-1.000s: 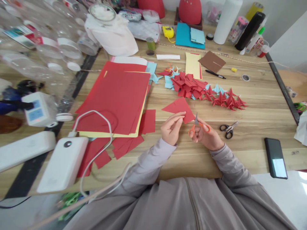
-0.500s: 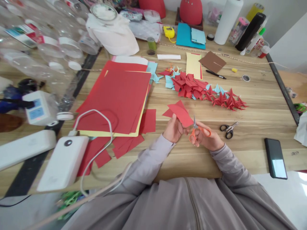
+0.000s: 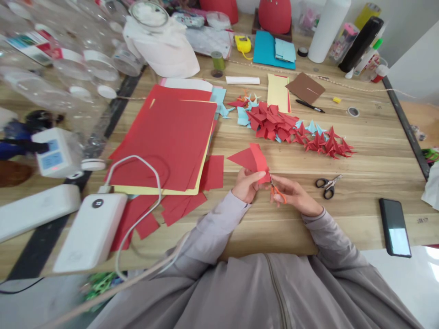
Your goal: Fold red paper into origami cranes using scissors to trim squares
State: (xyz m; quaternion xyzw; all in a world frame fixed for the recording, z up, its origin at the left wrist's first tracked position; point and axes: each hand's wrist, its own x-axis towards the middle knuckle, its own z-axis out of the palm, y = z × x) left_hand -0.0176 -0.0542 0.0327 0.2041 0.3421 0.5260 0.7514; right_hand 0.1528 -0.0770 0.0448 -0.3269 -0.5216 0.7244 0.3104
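My left hand pinches a folded piece of red paper, thumb on top near its lower edge. In my right hand are small scissors with orange handles, fingers in the loops. Their blades meet the paper's lower right edge beside my left thumb; how far they reach into it I cannot tell. Beyond my hands lies a row of folded red paper pieces with some light blue ones among them. Left of my hands is a stack of red sheets, with smaller red pieces sticking out beside it.
Black-handled scissors and a phone lie to the right. A white power bank with a looped cable sits at the left front. Plastic bottles crowd the far left. A black pen lies behind the row.
The red paper has turned in my left hand and shifted slightly left. The orange scissors have moved from just beside the paper onto its edge, their blades closer together.
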